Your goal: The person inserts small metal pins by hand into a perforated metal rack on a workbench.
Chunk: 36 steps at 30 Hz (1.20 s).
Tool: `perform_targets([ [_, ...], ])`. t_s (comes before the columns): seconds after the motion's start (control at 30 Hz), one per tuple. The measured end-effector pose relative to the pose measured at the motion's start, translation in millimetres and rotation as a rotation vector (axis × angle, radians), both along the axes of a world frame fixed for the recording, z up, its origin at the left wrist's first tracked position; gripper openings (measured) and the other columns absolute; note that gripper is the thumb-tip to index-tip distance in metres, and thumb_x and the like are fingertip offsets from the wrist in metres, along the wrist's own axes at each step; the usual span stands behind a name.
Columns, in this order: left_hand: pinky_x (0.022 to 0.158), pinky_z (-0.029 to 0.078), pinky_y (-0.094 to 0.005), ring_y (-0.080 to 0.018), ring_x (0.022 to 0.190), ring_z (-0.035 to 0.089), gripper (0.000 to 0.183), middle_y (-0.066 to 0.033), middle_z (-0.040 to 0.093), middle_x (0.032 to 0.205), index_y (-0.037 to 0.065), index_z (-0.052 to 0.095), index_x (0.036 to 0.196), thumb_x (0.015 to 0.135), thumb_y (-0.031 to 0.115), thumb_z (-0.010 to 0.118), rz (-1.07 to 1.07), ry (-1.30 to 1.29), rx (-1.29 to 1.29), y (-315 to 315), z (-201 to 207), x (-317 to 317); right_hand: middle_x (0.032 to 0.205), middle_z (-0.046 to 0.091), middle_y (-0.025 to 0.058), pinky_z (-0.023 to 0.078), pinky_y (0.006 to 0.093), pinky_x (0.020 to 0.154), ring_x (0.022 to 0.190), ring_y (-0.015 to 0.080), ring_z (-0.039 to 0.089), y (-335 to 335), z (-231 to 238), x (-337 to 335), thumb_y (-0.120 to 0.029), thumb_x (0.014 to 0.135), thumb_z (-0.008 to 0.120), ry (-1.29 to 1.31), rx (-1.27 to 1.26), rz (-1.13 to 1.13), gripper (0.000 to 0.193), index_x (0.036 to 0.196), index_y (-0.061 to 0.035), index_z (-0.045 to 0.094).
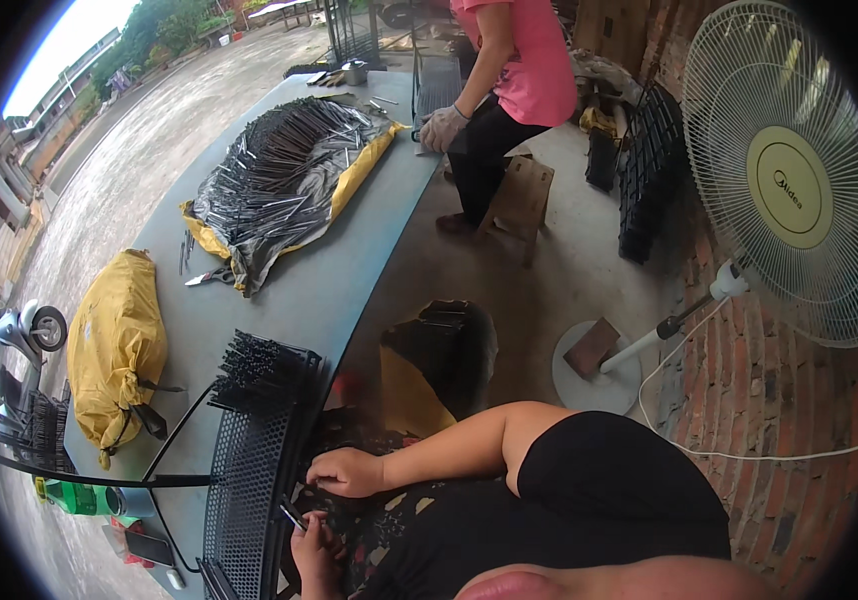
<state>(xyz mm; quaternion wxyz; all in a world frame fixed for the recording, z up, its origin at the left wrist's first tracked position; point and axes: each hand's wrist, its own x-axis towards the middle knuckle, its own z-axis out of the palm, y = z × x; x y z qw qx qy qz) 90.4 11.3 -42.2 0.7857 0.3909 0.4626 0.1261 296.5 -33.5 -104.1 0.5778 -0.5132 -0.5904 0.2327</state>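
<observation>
My left hand, low in the view, is closed around a short dark tool with a shiny end, its exact kind unclear. Above it, my right hand rests over my lap with the fingers curled in. Whatever it may hold is hidden. Just left of both hands, a black perforated rack stands at the table's edge. A dense bunch of thin black rods sits at the rack's far end.
The long table bears an opened yellow sack of dark rods, a tied yellow sack, scissors and a phone. A gloved co-worker is beyond. A standing fan and its white cord are right.
</observation>
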Motion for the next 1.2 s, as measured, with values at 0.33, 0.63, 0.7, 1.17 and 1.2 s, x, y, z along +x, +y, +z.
perform_targets([
  [0.33, 0.07, 0.047, -0.0233, -0.0092, 0.075, 0.058, 0.014, -0.0019, 0.065, 0.088, 0.002, 0.063, 0.099, 0.095, 0.015, 0.059, -0.208, 0.153, 0.231, 8.4, -20.6, 14.7, 0.088, 0.062, 0.0117, 0.049, 0.0421, 0.075, 0.085, 0.0337, 0.06, 4.9, 5.0, 4.1, -0.03, 0.09, 0.061, -0.151, -0.008, 0.081, 0.026, 0.094, -0.0045, 0.063],
  [0.63, 0.073, 0.046, -0.0234, -0.0083, 0.081, 0.058, 0.019, -0.0023, 0.066, 0.09, -0.003, 0.063, 0.103, 0.094, 0.014, 0.06, -0.452, 0.295, 0.337, 16.5, -43.7, 8.0, 0.087, 0.062, 0.0114, 0.049, 0.0421, 0.076, 0.085, 0.033, 0.061, 8.6, 1.3, -8.8, -0.028, 0.091, 0.06, -0.207, 0.018, 0.017, 0.023, 0.088, -0.0055, 0.063],
  [0.7, 0.07, 0.045, -0.0228, -0.0072, 0.079, 0.057, 0.021, -0.0019, 0.066, 0.088, -0.003, 0.063, 0.102, 0.094, 0.015, 0.06, -0.57, 0.417, 0.427, 10.1, -21.4, 25.0, 0.086, 0.062, 0.0113, 0.05, 0.0424, 0.075, 0.084, 0.0328, 0.061, 8.9, 0.6, -7.4, -0.026, 0.089, 0.061, -0.209, 0.048, -0.031, 0.02, 0.088, -0.0059, 0.063],
  [1.17, 0.096, 0.038, -0.0292, -0.0236, 0.11, 0.054, 0.052, -0.0175, 0.059, 0.126, 0.001, 0.049, 0.137, 0.098, 0.036, 0.054, -0.869, 0.349, 0.515, 107.8, -184.3, -41.5, 0.079, 0.06, 0.0111, 0.049, 0.0446, 0.07, 0.079, 0.0329, 0.061, 16.0, -2.9, -1.8, -0.02, 0.082, 0.066, -0.235, 0.085, -0.02, 0.014, 0.078, -0.0068, 0.061],
  [1.2, 0.096, 0.038, -0.0292, -0.0236, 0.11, 0.054, 0.052, -0.0175, 0.059, 0.126, 0.001, 0.049, 0.137, 0.098, 0.036, 0.054, -0.923, 0.334, 0.486, 78.9, -136.2, 5.3, 0.079, 0.06, 0.0112, 0.049, 0.0446, 0.07, 0.08, 0.033, 0.061, 10.8, -18.9, 9.2, -0.02, 0.082, 0.066, -0.231, 0.033, -0.061, 0.015, 0.078, -0.0064, 0.06],
])
